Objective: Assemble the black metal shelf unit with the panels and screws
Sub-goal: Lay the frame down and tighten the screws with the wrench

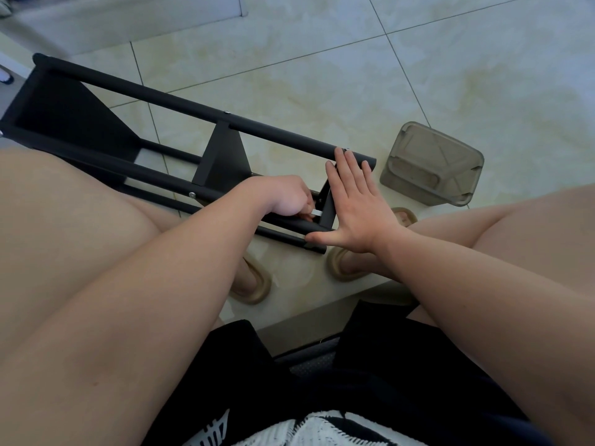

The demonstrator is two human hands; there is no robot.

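The black metal shelf unit (180, 101) lies on its side on the tiled floor between my knees, its round posts running from upper left to lower right. Three black panels sit between the posts; the nearest panel (329, 207) is at the posts' right end. My right hand (354, 207) presses flat against that panel, fingers straight, thumb on the lower post's end. My left hand (283, 197) is curled around a small silver tool (315, 214), its tip at the panel's inner side. Silver screw heads (192, 195) show on the posts.
A smoky translucent plastic box (431, 162) lies on the floor just right of the shelf's end. My feet in tan slippers (254, 284) rest below the posts. My bare knees flank the work on both sides. Pale floor tiles stretch beyond.
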